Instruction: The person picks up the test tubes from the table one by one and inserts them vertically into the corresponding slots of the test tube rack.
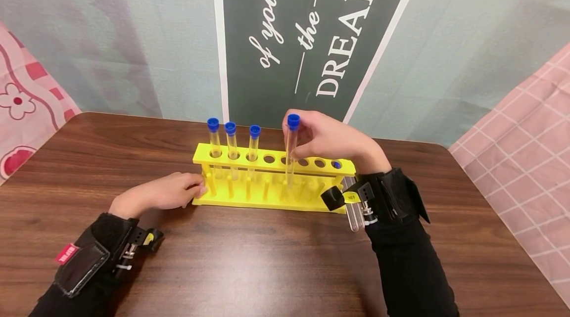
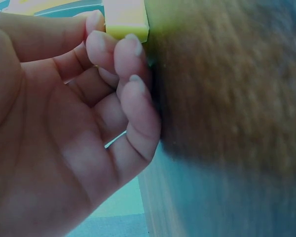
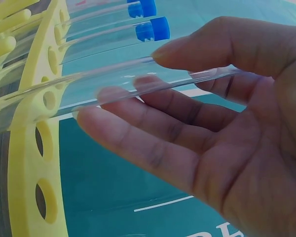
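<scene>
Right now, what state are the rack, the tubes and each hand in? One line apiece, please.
Yellow rack: upright on the table.
Three left tubes: blue-capped, standing in holes.
Held tube: blue-capped, near upright; seated or not, unclear.
Far-right tubes: partly hidden; capped or not, unclear.
Right hand: gripping the held tube.
Left hand: curled, touching the rack's left end.

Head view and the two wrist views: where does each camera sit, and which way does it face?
Head: worn on the head, looking forward and down at the yellow rack; left hand, right hand and dark sleeves show.
Left wrist: on that wrist, looking past the left palm toward the rack's end; of the body, only that hand shows.
Right wrist: likewise, looking past the right palm toward the held test tube and rack; only that hand shows.
Shared: head and right wrist both show that tube.
</scene>
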Demonstrator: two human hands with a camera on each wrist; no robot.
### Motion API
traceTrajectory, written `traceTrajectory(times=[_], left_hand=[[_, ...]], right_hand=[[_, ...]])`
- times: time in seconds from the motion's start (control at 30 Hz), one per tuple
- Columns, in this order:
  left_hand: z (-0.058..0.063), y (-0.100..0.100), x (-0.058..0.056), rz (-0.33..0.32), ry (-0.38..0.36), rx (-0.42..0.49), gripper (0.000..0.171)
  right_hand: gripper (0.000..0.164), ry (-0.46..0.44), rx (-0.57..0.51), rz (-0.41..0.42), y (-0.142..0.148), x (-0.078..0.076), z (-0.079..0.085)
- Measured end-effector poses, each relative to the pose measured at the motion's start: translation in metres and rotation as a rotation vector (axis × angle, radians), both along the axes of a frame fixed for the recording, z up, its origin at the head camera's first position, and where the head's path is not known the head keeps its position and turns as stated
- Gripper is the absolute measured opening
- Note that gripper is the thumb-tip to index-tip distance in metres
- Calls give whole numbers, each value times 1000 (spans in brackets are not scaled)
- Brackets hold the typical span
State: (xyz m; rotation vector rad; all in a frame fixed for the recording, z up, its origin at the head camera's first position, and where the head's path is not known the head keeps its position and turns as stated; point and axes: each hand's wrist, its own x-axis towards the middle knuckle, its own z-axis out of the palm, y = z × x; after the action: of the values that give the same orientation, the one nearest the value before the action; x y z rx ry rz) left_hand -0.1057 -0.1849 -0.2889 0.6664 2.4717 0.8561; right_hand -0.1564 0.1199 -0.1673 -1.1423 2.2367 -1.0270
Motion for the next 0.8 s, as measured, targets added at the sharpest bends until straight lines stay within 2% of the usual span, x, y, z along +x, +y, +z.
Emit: traceTrajectory(times=[0.2,0.8], left_hand=[[0,1,0,-4,6,1,23],[0,0,0,10,-2,-11,22]], right_hand=[[20,12,-19,5,-2,0,3],[19,22,-21,-67,-9,1,11]])
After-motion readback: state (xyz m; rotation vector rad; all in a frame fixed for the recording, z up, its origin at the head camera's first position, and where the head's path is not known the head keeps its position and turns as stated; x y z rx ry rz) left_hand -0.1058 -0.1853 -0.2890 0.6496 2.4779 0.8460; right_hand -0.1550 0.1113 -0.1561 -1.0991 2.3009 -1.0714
